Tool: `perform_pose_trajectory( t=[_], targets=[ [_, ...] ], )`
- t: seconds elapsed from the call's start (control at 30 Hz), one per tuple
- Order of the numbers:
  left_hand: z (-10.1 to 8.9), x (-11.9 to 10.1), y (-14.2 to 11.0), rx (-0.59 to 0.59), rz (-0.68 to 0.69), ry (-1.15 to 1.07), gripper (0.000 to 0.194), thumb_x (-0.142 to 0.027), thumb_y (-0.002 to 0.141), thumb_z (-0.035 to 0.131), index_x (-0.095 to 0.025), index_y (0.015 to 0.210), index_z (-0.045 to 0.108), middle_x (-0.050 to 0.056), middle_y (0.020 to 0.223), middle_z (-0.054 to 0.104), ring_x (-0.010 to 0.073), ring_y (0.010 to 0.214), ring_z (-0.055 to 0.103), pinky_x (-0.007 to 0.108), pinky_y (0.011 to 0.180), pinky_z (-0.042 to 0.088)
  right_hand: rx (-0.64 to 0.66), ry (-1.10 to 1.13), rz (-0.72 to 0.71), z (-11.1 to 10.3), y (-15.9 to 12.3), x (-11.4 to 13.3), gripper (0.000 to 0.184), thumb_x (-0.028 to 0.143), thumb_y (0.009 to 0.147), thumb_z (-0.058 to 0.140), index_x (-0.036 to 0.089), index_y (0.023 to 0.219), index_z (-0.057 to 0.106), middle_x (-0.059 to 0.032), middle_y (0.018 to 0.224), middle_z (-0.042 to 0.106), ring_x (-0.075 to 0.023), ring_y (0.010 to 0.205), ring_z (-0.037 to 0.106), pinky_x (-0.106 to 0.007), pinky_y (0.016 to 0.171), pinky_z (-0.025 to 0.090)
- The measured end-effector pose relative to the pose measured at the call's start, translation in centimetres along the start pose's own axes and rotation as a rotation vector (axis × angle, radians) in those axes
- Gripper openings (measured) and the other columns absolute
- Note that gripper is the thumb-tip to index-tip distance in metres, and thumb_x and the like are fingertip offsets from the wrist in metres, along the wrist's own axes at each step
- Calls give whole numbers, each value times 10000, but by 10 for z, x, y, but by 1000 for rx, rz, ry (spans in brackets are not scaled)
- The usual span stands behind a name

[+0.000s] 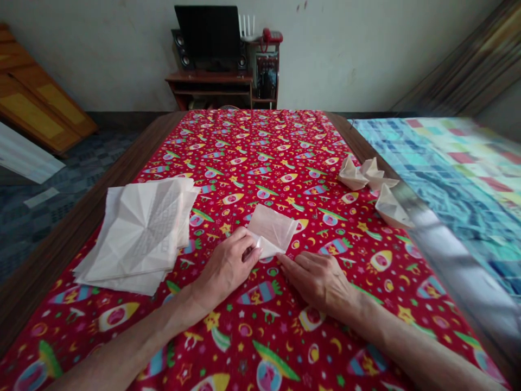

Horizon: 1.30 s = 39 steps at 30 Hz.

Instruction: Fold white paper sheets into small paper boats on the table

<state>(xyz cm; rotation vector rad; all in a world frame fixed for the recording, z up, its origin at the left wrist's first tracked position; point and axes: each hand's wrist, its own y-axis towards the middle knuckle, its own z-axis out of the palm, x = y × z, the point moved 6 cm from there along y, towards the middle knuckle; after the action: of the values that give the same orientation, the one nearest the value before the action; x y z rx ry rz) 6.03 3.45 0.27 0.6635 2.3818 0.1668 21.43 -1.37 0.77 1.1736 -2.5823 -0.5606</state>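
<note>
1. At far left, a wooden cabinet [44,92] with yellow panels stands on the floor, beyond the brown edge of the tabletop [136,144].
2. On the tabletop's red patterned cloth [264,133] lies a loose stack of paper sheets [136,231], corners uneven; creases radiate across the top sheet, which also shows rows of faint marks.
3. Further back, against the wall, a desk [209,77] carries a dark monitor [207,32], with a red telephone [272,37] to its right.
4. The left hand [236,252] grasps the near left part of the folded paper between thumb and bent fingers.
5. The folded paper [273,224] lies on the cloth between the two hands, its far part thin and flat, its near edge turned over in whiter layers.
6. The right hand [317,277] has its index fingertip at the paper's near right corner; whether it pinches there cannot be told.
7. Three pointed folded paper pieces [391,207] sit near the right edge.
8. Beyond them is a bed with a checked cover [451,163].
</note>
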Motion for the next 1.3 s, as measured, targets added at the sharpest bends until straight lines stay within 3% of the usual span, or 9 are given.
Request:
perform_pose_trajectory(
  t=[0.83,1.07,1.17,1.3],
  targets=[
    [-2,-3,2,1,-4,44,208,-100,840,525,-183,677,427,-26,742,437,96,624,452,229,577,374,89,-18,75,6,-2,-4,287,171,948,407,103,1175,569,-1,638,603,-112,549,529,-254,459,313],
    [-1,-4,2,-4,11,67,217,-108,850,509,-189,671,417,-26,741,442,95,618,475,218,562,406,115,0,117,8,-2,-6,255,182,932,434,132,1111,607,1,644,606,-110,539,523,-255,462,301],
    [-1,-1,0,-40,7,91,89,-119,839,532,-193,819,487,-8,840,490,109,668,525,231,605,460,97,6,127,7,-1,-6,245,188,933,430,139,1075,623,6,618,592,-103,527,512,-248,465,291],
    [-3,-5,-3,-65,54,194,415,-120,846,559,-210,1235,445,71,1135,496,175,915,580,294,756,521,70,19,136,5,0,-6,247,186,936,417,132,1044,632,8,608,584,-102,516,509,-249,464,282]
  ],
)
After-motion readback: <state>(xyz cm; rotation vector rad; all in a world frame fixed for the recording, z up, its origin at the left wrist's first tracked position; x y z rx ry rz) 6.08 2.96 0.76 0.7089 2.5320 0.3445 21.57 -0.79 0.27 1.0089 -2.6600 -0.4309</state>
